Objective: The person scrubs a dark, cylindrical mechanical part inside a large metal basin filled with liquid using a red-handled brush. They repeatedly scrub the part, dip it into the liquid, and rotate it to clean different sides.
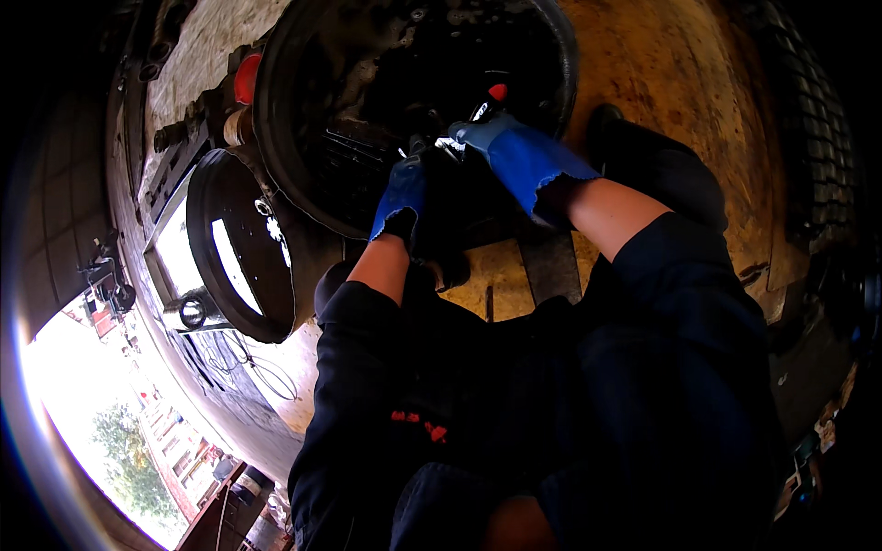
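Note:
Both my hands wear blue gloves and work low inside a wide, round black basin [278, 138] with a dark, wet-looking interior. My right hand [514, 151] is closed around a dark-handled tool [481, 111] with pale marks and a red end; its exact kind is unclear. A shiny metal piece [450, 145] shows at the fingertips of that hand, on the side facing my left. Close by, my left hand [402, 188] has its fingers curled in, with a small bright glint beside them. Shadow hides whatever it grips.
At the left stands a round dark pan [207, 243], tilted, near a metal cylinder [191, 314] and loops of thin wire [262, 367]. A red round part [246, 79] sits beside the basin. A large treaded tyre [818, 119] is at the far right.

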